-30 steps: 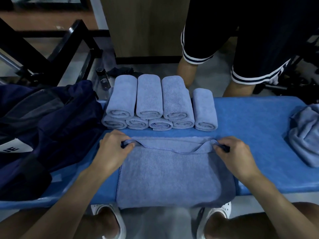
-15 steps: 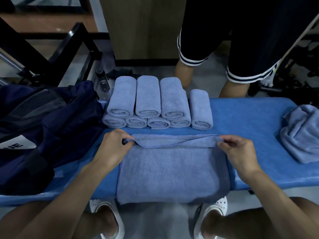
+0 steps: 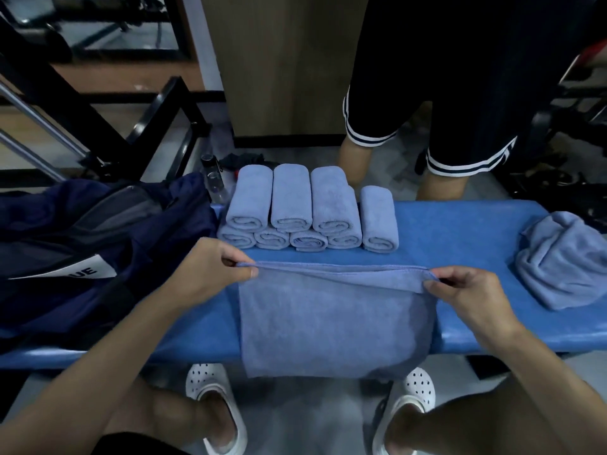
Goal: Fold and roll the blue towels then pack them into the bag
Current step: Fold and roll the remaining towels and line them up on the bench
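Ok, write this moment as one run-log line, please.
blue towel: draped over bench near edge | left hand: pinches its far-left corner | right hand: pinches its far-right corner | rolled towels: stacked behind | bag: at left

Likely a gym or fitness room. A blue padded bench (image 3: 460, 231) stands among black metal equipment frames (image 3: 157, 103). Rolled towels (image 3: 292, 198) are stacked on the bench beside a dark sports bag (image 3: 98, 231), with a water bottle (image 3: 215, 182) behind. A person opposite wears striped sports shorts (image 3: 460, 93).
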